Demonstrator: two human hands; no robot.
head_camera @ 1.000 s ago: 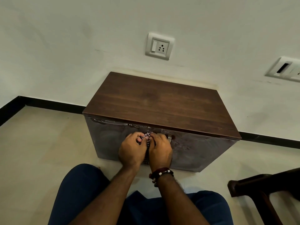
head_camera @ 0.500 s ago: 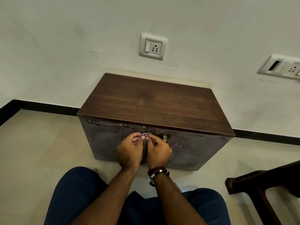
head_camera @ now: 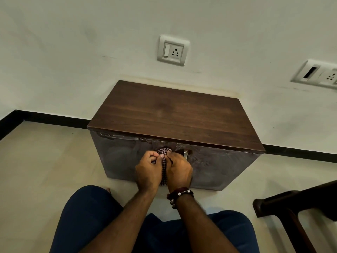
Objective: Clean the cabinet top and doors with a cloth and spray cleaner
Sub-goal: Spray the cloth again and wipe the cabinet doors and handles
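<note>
Two-hand (head_camera: 148, 170) grip, one cloth (head_camera: 163, 161)

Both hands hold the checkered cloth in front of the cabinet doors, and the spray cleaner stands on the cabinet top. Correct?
Not quite. The head view shows nothing on the cabinet top; no spray cleaner is in view. The rest holds: left hand and right hand hold the checkered cloth before the cabinet doors.
</note>
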